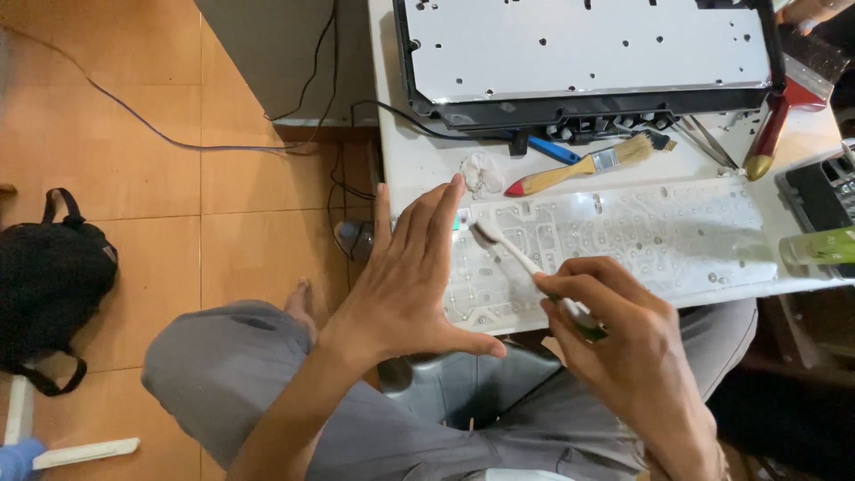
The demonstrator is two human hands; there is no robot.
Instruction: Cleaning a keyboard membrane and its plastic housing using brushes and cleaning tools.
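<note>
Left hand (405,285): it is lying flat with the fingers spread and stretched out, grasping nothing, pressing down on the near left end of the membrane sheet.
Right hand (623,343): the fingers are curling tightly around the handle of a toothbrush, low on its green end.
Toothbrush (525,265): it is slanting up and to the left from the right hand, its bristle head resting on the membrane sheet just beside the left hand's fingertips.
Membrane sheet (641,236): this clear, dotted keyboard layer is lying lengthwise along the near edge of the white table (419,160), its left end sitting under the spread hand.
Keyboard shell (588,53): the black frame with its pale metal plate is sitting at the far side of the table, well apart from both hands.
Paintbrush (583,165): wooden handle, red tip, lying between the shell and the sheet.
Blue-handled tool (552,149): lying just beside the paintbrush, near the shell's edge.
Red-handled tool (773,125): resting at the right, beyond the sheet's far corner.
Person: sitting in grey trousers, knees under the table edge.
Black bag (53,276): sitting on the orange tiled floor to the left.
</note>
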